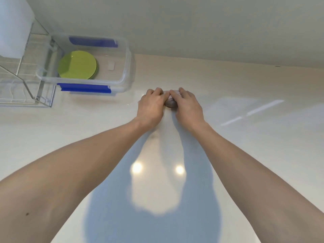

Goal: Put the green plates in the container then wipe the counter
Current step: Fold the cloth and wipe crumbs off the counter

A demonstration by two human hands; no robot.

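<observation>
A stack of green plates (77, 64) lies flat inside a clear plastic container (125, 74) with blue clips, at the back left of the pale counter (245, 137). My left hand (151, 106) and my right hand (186, 106) rest side by side on the counter, just right of the container. Both press on a small whitish-grey cloth (171, 102), which shows only between the fingers; most of it is hidden under the hands.
A clear acrylic dish rack (26, 81) stands at the far left, touching the container. A white wall (192, 23) runs along the counter's far edge. My shadow and two light reflections fall on the near counter.
</observation>
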